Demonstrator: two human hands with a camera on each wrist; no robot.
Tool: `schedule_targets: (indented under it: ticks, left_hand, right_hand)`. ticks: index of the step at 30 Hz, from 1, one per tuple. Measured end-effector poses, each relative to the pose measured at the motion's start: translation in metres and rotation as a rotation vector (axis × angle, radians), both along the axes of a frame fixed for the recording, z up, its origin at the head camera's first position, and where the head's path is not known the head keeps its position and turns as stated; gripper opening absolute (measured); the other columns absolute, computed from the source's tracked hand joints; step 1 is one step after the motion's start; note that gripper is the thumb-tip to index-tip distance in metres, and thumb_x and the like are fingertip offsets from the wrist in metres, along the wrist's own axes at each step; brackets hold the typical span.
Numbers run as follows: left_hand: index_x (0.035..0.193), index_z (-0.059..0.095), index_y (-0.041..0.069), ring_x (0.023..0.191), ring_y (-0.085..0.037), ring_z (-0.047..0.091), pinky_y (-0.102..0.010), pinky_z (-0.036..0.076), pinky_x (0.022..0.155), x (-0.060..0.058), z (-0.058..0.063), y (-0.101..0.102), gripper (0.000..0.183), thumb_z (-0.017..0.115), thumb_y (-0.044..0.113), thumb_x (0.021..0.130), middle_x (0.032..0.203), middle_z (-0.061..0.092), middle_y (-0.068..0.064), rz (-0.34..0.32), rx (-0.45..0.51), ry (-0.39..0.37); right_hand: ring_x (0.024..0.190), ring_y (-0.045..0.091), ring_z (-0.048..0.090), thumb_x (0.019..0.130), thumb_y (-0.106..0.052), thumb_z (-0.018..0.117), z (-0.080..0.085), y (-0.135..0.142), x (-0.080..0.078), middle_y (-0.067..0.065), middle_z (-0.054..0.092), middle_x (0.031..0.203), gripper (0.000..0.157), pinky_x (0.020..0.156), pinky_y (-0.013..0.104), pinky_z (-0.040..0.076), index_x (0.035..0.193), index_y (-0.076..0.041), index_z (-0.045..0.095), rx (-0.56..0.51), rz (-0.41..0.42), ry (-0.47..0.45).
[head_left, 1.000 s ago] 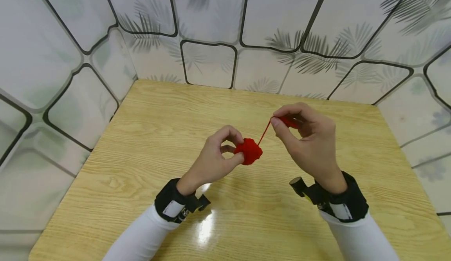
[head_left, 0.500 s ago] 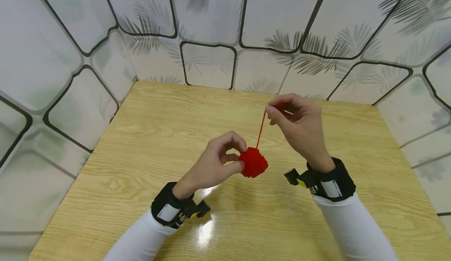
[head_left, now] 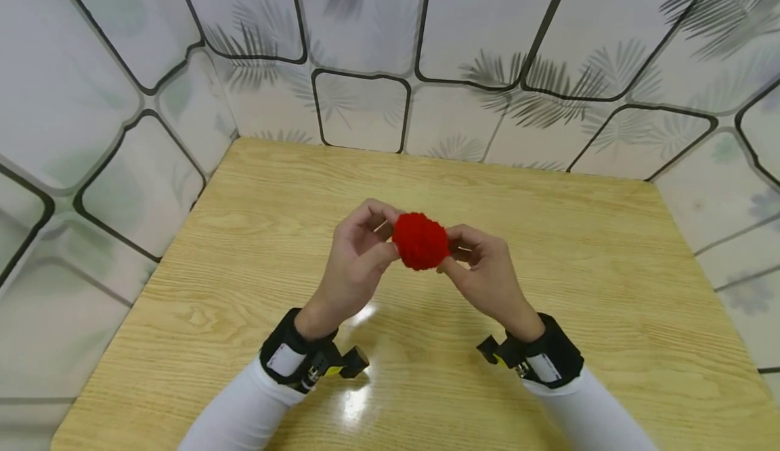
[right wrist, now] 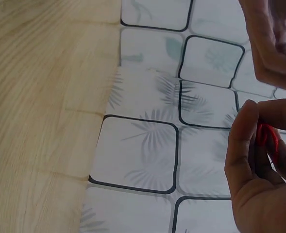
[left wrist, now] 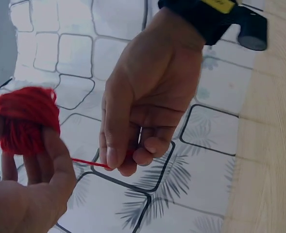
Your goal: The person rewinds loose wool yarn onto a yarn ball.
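A wound ball of red yarn is held above the wooden table. My left hand grips it at its left side, thumb below and fingers behind. Right beside the ball is my right hand, its thumb and fingers bent. The left wrist view shows a short taut yarn strand running from the ball to the right hand's pinching fingertips. More red yarn lies looped inside the right hand's curled fingers, in the right wrist view. The ball itself hides the strand in the head view.
A light wooden table spreads beneath both hands. White panels with black outlines and grey leaf prints rise at its back and sides. Black cuffs with small cameras sit on both wrists.
The right hand first rose with the strand, then came down close to the ball's right side. The left hand lifted the ball slightly up and left. The visible strand has shortened.
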State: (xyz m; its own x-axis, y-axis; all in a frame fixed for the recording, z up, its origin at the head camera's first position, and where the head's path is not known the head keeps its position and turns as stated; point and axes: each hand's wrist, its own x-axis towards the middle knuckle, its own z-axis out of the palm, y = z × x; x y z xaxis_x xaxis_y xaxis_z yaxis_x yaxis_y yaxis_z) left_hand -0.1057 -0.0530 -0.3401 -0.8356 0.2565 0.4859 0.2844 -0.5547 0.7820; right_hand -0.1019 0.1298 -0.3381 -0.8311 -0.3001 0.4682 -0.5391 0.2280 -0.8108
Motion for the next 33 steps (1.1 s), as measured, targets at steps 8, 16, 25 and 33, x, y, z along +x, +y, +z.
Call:
schedule_targets:
  ticks: [8, 16, 25, 33]
  left_hand:
    - [0.103, 0.047, 0.001, 0.096, -0.027, 0.052, -0.037, 0.048, 0.081, -0.002, 0.0, 0.004, 0.02, 0.052, -0.001, 0.084, 0.102, 0.051, -0.013, 0.162, 0.05, -0.086]
    - [0.102, 0.046, -0.005, 0.094, -0.032, 0.051, -0.043, 0.05, 0.076, -0.006, -0.01, 0.008, 0.022, 0.053, -0.005, 0.082, 0.101, 0.05, -0.016, 0.344, -0.123, 0.038]
    - [0.1, 0.049, 0.001, 0.091, -0.029, 0.052, -0.042, 0.051, 0.074, -0.006, -0.019, 0.011, 0.02, 0.054, -0.004, 0.081, 0.1, 0.051, -0.013, 0.321, -0.283, 0.023]
    - [0.099, 0.051, 0.005, 0.09, -0.027, 0.053, -0.04, 0.052, 0.071, -0.004, -0.021, 0.012, 0.019, 0.054, -0.002, 0.081, 0.1, 0.052, -0.01, 0.244, -0.364, 0.005]
  right_hand:
    - [0.068, 0.013, 0.059, 0.073, 0.01, 0.065, 0.004, -0.013, 0.023, 0.007, 0.062, 0.081, 0.02, 0.062, 0.029, 0.052, 0.089, -0.001, 0.061, 0.076, -0.002, 0.247]
    - [0.064, 0.009, 0.054, 0.068, 0.011, 0.066, 0.018, -0.013, 0.034, 0.003, 0.06, 0.079, 0.024, 0.058, 0.023, 0.049, 0.087, -0.002, 0.059, 0.142, -0.046, 0.422]
    - [0.065, 0.007, 0.053, 0.071, 0.006, 0.068, 0.033, -0.003, 0.031, 0.001, 0.06, 0.081, 0.022, 0.059, 0.022, 0.049, 0.089, -0.004, 0.061, 0.214, -0.073, 0.453]
    - [0.069, 0.005, 0.053, 0.079, -0.008, 0.068, 0.028, 0.009, 0.015, -0.003, 0.061, 0.086, 0.017, 0.062, 0.021, 0.048, 0.095, -0.01, 0.062, 0.303, -0.082, 0.356]
